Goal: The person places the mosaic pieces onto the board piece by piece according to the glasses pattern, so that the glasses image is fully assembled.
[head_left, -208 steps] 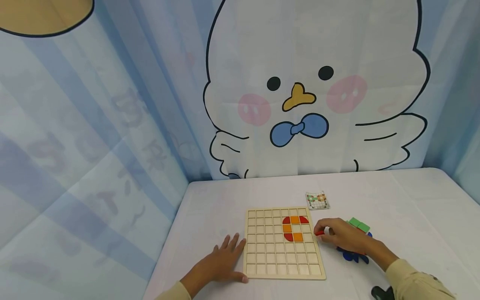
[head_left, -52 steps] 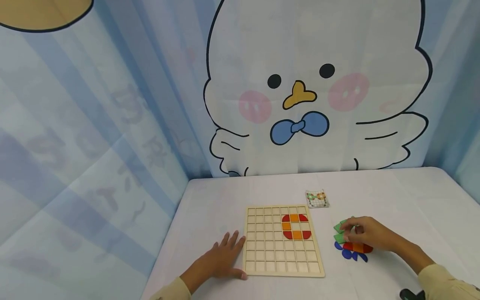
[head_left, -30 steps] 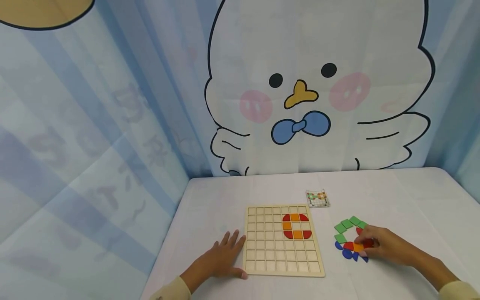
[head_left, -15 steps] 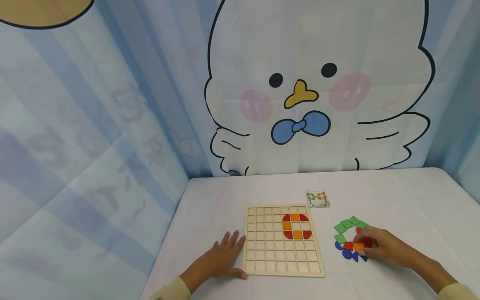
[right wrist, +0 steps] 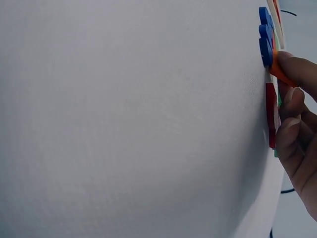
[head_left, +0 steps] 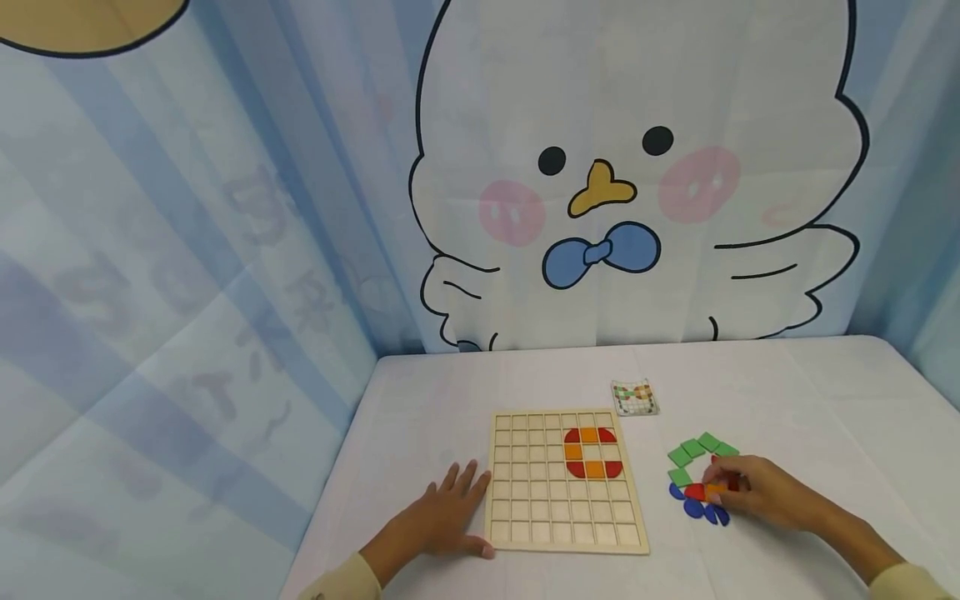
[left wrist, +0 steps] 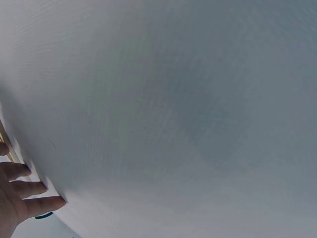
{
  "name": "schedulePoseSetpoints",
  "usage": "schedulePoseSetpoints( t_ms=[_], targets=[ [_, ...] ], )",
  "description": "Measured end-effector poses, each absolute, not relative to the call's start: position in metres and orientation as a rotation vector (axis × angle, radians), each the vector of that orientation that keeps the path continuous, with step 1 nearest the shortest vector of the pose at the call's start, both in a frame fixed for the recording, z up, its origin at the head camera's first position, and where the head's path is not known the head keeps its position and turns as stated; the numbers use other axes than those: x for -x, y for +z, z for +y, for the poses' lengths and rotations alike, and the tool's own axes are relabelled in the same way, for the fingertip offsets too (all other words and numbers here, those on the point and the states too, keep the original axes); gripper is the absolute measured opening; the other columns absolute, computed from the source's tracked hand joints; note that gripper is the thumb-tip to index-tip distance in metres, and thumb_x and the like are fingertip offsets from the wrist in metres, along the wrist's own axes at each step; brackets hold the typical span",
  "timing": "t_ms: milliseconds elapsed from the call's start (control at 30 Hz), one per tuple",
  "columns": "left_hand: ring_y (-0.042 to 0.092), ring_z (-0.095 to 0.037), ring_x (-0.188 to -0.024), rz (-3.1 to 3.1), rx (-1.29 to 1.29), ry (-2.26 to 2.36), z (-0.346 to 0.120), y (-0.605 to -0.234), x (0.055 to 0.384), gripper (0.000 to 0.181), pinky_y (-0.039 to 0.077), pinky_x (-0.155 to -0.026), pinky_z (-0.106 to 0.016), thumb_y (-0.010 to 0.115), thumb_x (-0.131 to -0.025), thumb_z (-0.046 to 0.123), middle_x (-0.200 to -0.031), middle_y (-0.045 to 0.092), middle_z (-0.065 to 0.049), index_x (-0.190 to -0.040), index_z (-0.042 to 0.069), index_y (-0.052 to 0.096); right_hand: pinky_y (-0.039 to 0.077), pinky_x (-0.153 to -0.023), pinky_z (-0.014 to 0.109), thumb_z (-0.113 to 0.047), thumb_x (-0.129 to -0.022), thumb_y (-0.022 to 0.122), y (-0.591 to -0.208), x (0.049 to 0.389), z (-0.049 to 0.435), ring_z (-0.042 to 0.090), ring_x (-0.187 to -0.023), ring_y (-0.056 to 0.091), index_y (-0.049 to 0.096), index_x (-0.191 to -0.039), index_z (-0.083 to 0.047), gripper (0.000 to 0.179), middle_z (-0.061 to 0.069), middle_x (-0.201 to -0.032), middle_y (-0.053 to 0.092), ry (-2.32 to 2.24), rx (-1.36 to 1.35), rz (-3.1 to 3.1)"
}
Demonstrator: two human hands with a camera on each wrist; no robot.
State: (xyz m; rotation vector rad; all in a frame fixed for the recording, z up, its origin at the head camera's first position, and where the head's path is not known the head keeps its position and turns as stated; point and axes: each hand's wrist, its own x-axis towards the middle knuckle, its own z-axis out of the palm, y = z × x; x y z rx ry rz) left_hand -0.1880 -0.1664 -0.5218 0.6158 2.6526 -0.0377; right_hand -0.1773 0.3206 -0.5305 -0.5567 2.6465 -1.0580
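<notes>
My left hand (head_left: pixel 450 514) lies spread on the table, its fingertips and thumb at the left edge of a wooden grid board (head_left: pixel 532 508). On the board, red rounded tiles and orange square tiles (head_left: pixel 589 435) form a ring with a gap on its right side. At the pile of loose tiles, my right hand (head_left: pixel 765 492) pinches an orange tile (right wrist: pixel 283 74) between thumb and fingers; the tile looks tilted. Around that hand lie green tiles (head_left: pixel 681 456), a red tile (head_left: pixel 695 492) and several blue tiles (head_left: pixel 693 508). Another red tile (right wrist: pixel 271 114) is partly behind my fingers.
A small printed pattern card (head_left: pixel 635 398) lies beyond the board's upper right corner. White cloth covers the table (head_left: pixel 810 400). Behind it hangs a curtain (head_left: pixel 600 308) with a cartoon bird.
A red tile has joined the ring's lower right corner. My right hand went from the board to the green tiles, then the orange one, which now tilts up. My left hand stays put.
</notes>
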Motion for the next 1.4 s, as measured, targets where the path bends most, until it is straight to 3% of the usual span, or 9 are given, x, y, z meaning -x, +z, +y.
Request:
schedulePoseSetpoints(
  t_ms=[333,600,967,1400],
  targets=[
    [0.021,-0.04,-0.153,2.654,-0.621,-0.036,-0.165,-0.517,0.186,0.112,0.038,-0.111,-0.061,0.059,-0.074,0.082,-0.168,0.018,-0.012,-0.161,0.024,0.022,0.048,-0.052,0.023,-0.022,-0.096,0.069,-0.521,0.183,0.307,0.008,-0.058,0.054,0.067,-0.121,-0.003,0.031,-0.003,-0.078,0.058,-1.146,0.59,2.589],
    [0.022,-0.04,-0.153,2.651,-0.61,-0.03,-0.165,-0.517,0.186,0.111,0.037,-0.111,-0.061,0.059,-0.074,0.083,-0.169,0.018,-0.011,-0.161,0.025,0.023,0.048,-0.046,0.026,-0.028,-0.091,0.074,-0.518,0.19,0.293,0.008,-0.056,0.052,0.068,-0.117,-0.002,0.037,0.004,-0.089,0.06,-1.165,0.514,2.533],
    [0.022,-0.042,-0.152,2.656,-0.629,-0.005,-0.167,-0.52,0.187,0.112,0.037,-0.11,-0.063,0.061,-0.073,0.082,-0.168,0.018,-0.013,-0.161,0.023,0.022,0.049,-0.055,0.023,-0.022,-0.087,0.079,-0.518,0.201,0.274,0.009,-0.062,0.056,0.069,-0.119,-0.002,0.039,0.002,-0.092,0.063,-1.169,0.494,2.559],
    [0.021,-0.042,-0.153,2.644,-0.602,0.014,-0.165,-0.516,0.186,0.111,0.036,-0.111,-0.064,0.063,-0.074,0.08,-0.168,0.018,-0.013,-0.161,0.023,0.024,0.05,-0.055,0.022,-0.014,-0.088,0.075,-0.516,0.213,0.254,0.01,-0.061,0.058,0.067,-0.124,0.0,0.04,0.005,-0.096,0.065,-1.184,0.536,2.542]
  ],
)
